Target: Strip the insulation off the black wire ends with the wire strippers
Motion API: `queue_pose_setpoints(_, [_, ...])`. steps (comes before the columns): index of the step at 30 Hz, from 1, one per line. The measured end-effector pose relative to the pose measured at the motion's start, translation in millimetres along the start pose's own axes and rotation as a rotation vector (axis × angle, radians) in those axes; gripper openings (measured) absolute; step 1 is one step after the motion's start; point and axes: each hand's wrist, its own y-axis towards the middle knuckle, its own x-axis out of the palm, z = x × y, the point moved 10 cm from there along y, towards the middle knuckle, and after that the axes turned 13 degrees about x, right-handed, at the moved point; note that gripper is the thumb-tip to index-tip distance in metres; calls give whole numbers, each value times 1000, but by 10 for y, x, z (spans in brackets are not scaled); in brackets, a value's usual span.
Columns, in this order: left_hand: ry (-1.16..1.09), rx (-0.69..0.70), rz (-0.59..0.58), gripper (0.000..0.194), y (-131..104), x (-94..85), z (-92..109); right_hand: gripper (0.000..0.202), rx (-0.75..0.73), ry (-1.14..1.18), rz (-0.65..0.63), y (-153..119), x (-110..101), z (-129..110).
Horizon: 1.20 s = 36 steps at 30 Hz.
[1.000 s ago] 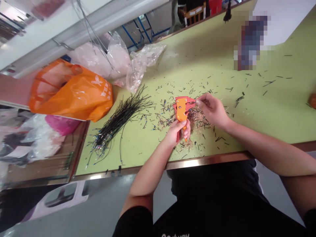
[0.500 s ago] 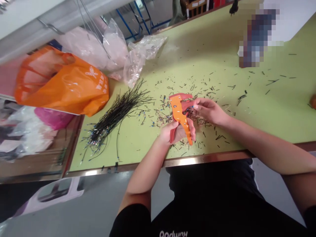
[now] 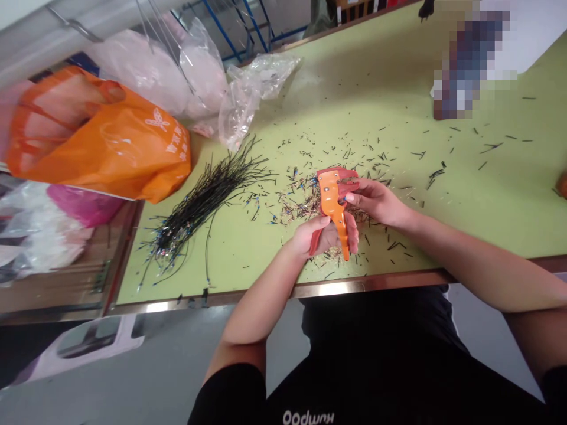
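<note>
My left hand (image 3: 310,233) is wrapped round the handles of an orange and red wire stripper (image 3: 330,195), which stands with its head up and its jaws toward the right. At those jaws my right hand (image 3: 378,200) has thumb and fingers pinched together. A speck of blue shows by the fingertips, but what they hold is too small to make out. Cut black wire bits (image 3: 305,206), some blue-tipped, lie scattered under and around the tool. Left of my hands rests a bundle of black wires (image 3: 199,203) with blue and metallic ends toward me.
An orange plastic bag (image 3: 133,147) sits at the left of the green table (image 3: 248,260), with clear plastic bags (image 3: 248,97) behind it. A white sheet (image 3: 531,41) with a blurred-out patch lies at the far right. The table's metal-edged front (image 3: 345,287) runs just before my body.
The wire stripper and my left hand have shifted slightly right. My right fingers now sit closer in against the jaws. The camera view has also moved a little.
</note>
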Motion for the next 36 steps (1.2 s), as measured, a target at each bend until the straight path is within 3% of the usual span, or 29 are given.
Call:
queue_pose_setpoints(5, [28,-20,-13,58,22,8,-42,40,-10,141,-29,-2,6,9])
queue_pose_setpoints(18, [-4,41,21,45,38,14,5,34,-75,124,0,4,32,26])
queue_pose_setpoints(36, [57,74,84,50,78,-46,-15,41,-76,33,64,11,-15,48])
